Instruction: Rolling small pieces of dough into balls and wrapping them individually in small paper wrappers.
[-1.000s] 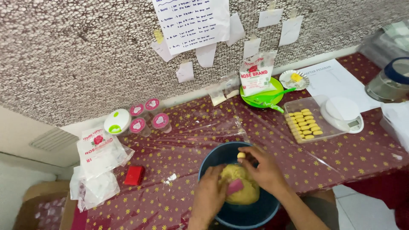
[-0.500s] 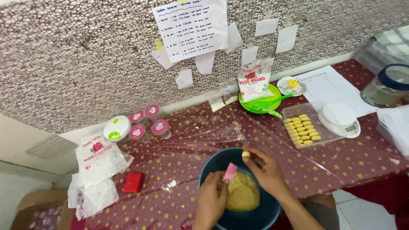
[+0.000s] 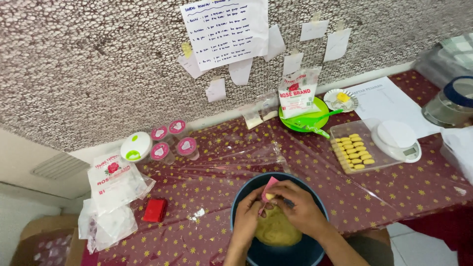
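In the near blue bowl (image 3: 246, 197) we portion the dough (image 3: 276, 229): our left hand (image 3: 249, 216) grips a pink scraper (image 3: 268, 189), our right hand (image 3: 300, 209) pinches a small piece (image 3: 270, 196), which seems ready for careful shaping.

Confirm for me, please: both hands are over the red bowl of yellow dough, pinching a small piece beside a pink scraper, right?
Not quite: the head view shows the bowl is dark blue, not red. The rest holds: the left hand and right hand are over the yellow dough, pinching a small piece beside the pink scraper.
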